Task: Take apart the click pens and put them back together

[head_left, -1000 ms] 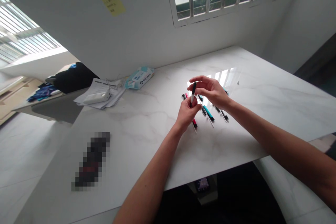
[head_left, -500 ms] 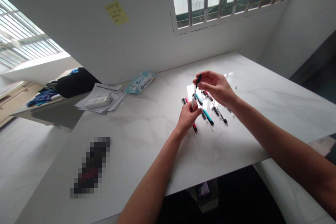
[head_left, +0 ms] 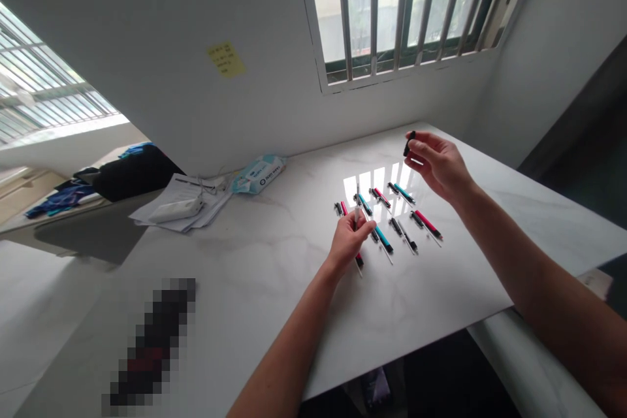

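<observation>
My left hand (head_left: 349,243) is closed around a pen barrel (head_left: 357,214) held upright, with a thin pale refill (head_left: 358,191) standing out of its top. Raised to the right, my right hand (head_left: 445,168) pinches a short black pen part (head_left: 409,145) between thumb and fingers, apart from the barrel. Beneath both hands lie rows of pens in pieces: a teal barrel (head_left: 383,239), a pink barrel (head_left: 428,225), a short black piece (head_left: 394,227) and thin white refills among them. My left hand partly covers a pink pen.
At the back left are loose papers (head_left: 166,225) with a white device (head_left: 177,210) on top, and a wipes pack (head_left: 259,174). A pixelated dark object (head_left: 151,343) lies front left. The table (head_left: 274,287) meets a wall below a barred window (head_left: 396,13).
My right hand has moved right, taking the black part away from the refill. My left hand still holds the barrel. The view has tilted slightly up.
</observation>
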Motion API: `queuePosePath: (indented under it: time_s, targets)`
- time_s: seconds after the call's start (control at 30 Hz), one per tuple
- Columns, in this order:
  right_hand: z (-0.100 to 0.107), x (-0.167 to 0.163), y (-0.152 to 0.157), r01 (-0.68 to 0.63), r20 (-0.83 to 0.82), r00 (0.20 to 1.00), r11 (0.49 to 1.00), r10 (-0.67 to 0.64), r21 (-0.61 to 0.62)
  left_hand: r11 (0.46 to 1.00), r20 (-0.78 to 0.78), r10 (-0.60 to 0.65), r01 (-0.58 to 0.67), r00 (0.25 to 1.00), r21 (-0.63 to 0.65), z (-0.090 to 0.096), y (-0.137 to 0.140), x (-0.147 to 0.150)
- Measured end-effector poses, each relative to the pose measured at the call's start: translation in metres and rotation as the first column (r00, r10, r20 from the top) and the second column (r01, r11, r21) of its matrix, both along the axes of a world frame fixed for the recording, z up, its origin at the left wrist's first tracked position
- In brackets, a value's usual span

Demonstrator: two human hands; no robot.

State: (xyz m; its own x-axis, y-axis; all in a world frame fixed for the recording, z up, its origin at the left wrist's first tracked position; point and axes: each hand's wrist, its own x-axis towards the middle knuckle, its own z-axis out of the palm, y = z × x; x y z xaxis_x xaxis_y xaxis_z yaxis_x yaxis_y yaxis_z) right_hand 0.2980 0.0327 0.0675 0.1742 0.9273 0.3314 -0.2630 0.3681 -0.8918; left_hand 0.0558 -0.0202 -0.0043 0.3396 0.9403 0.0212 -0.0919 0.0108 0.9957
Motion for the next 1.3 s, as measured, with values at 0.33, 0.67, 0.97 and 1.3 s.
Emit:
queuePosePath:
  time_s: [0.33, 0.67, 0.97, 1.3]
  targets:
    - [-0.073, 0.104, 0.012, 0.488, 0.641, 0.71, 0.861, -0.293, -0.147, 0.993, -0.026, 0.072, -0.069, 0.997, 0.096, 0.011, 0.004, -0.007]
    - [-0.112, 0.11, 0.02, 0.571, 0.959, 0.249, 0.82, -0.139, -0.029, 0.993, -0.058, 0.077, -0.071, 0.995, 0.092, 0.012, 0.003, -0.007]
    - [-0.116, 0.101, 0.026, 0.506, 0.956, 0.267, 0.862, -0.126, -0.027, 0.993, -0.069, 0.087, -0.08, 0.994, 0.089, 0.013, 0.005, -0.008]
    - [-0.114, 0.099, 0.023, 0.492, 0.956, 0.273, 0.869, -0.111, -0.04, 0.994, -0.054, 0.075, -0.071, 0.996, 0.08, 0.013, 0.004, -0.008]
